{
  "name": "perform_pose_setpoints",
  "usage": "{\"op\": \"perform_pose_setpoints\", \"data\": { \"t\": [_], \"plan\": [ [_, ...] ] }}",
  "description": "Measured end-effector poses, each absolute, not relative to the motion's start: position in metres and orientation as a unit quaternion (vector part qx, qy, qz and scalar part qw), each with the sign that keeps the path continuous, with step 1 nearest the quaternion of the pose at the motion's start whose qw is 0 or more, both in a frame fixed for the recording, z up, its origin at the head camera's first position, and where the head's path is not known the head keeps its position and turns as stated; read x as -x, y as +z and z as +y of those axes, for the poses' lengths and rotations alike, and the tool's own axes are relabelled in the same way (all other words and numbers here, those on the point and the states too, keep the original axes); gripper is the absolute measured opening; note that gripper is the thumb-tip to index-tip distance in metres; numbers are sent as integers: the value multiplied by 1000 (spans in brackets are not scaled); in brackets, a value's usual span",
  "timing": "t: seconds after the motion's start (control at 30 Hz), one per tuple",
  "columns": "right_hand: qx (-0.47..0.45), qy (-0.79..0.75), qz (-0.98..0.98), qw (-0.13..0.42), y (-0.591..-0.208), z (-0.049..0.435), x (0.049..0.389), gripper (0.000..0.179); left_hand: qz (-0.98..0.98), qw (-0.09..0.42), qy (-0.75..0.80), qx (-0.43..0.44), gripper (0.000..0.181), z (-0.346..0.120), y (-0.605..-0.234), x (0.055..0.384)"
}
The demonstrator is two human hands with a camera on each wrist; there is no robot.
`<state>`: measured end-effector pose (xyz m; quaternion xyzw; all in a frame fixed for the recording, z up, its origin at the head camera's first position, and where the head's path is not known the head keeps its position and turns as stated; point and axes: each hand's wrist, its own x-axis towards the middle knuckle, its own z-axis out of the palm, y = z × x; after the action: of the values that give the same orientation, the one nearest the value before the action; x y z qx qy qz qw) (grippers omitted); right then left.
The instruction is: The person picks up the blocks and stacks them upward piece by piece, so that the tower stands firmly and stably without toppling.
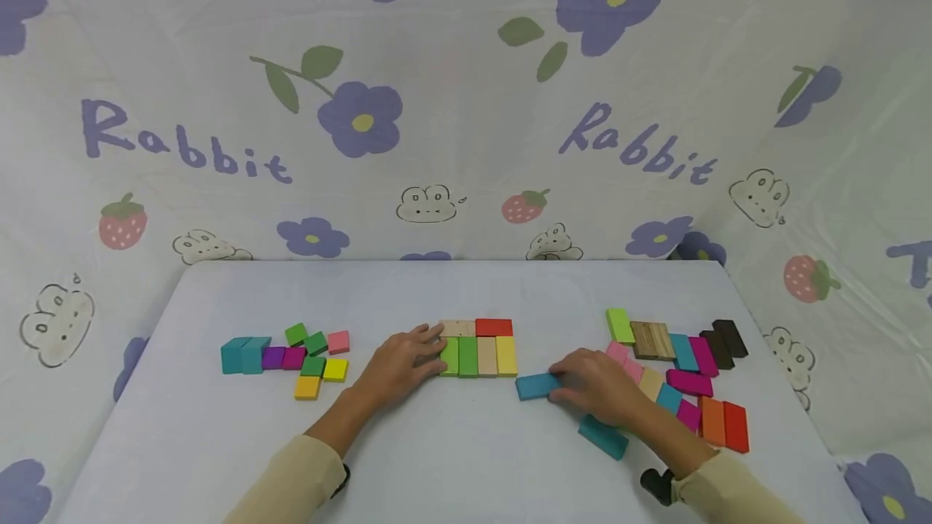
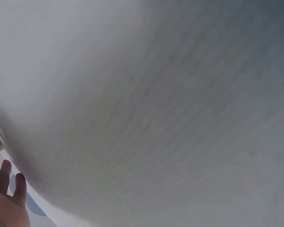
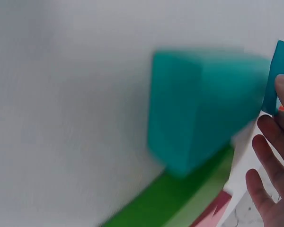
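In the head view, my left hand [image 1: 399,364] rests at the left edge of a flat group of blocks, fingers fairly straight against a light green block [image 1: 449,357] and a pale wooden block [image 1: 459,328]. The group also has a green block [image 1: 468,357], a tan block [image 1: 487,357], a yellow block [image 1: 506,356] and a red block [image 1: 493,327]. To its lower right, my right hand [image 1: 600,385] pinches one end of a blue block [image 1: 536,386] between thumb and fingers. The right wrist view shows this blue block [image 3: 276,78] at the edge.
Near my right forearm lies a teal block [image 1: 603,437]; the right wrist view shows a green block [image 3: 180,194] beside it. Many coloured blocks, including a striped wooden block [image 1: 652,340], lie right. Left stand small cubes and teal blocks [image 1: 252,355] on the white table [image 1: 437,459].
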<state>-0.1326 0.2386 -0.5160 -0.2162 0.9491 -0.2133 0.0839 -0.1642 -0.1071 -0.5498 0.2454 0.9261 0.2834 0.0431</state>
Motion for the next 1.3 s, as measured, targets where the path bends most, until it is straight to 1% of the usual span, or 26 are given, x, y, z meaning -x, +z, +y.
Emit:
{"op": "perform_pose_setpoints", "data": {
  "t": [0.2, 0.47, 0.57, 0.83, 1.3],
  "plan": [
    [243, -195, 949, 49, -520, 216, 130, 38, 925, 40, 289, -245, 50, -107, -549, 164],
    [309, -181, 933, -35, -528, 191, 131, 34, 925, 44, 290, -241, 50, -107, -550, 164],
    [327, -164, 929, -56, -529, 182, 131, 32, 925, 42, 290, -242, 50, -107, -550, 164],
    [342, -146, 925, -73, -529, 163, 131, 32, 924, 34, 291, -245, 51, -107, -551, 163],
    [352, -156, 918, -98, -534, 144, 131, 29, 922, 34, 291, -252, 50, -107, -550, 162]
  ]
}}
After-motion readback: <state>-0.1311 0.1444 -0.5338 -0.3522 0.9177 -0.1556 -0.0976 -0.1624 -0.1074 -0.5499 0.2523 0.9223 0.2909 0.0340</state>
